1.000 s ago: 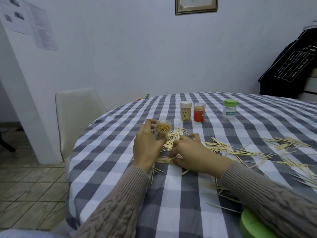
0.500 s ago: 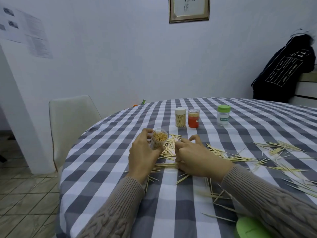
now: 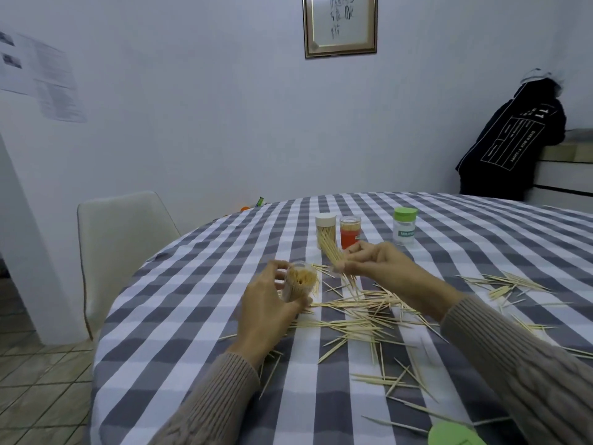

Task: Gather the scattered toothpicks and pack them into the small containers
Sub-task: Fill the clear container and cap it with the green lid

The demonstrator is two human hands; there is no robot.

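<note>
My left hand [image 3: 268, 308] grips a clear open container [image 3: 298, 282], tilted and nearly full of toothpicks. Just to its right, my right hand [image 3: 373, 263] is raised above the table and pinches a bundle of toothpicks [image 3: 335, 252] that slants up to the left. Several loose toothpicks [image 3: 356, 319] lie scattered on the checked tablecloth [image 3: 179, 319] below and between both hands. More scattered toothpicks [image 3: 503, 285] lie to the right.
Three small containers stand behind the hands: a white-lidded one [image 3: 326, 230] with toothpicks, an orange one [image 3: 350, 232], and a green-lidded one [image 3: 405, 225]. A green lid [image 3: 455, 435] lies at the near edge. A white chair [image 3: 120, 248] stands left of the table.
My right hand rose from the pile on the table with a bundle of toothpicks pinched in it. My left hand kept hold of the open container. The camera tilted up.
</note>
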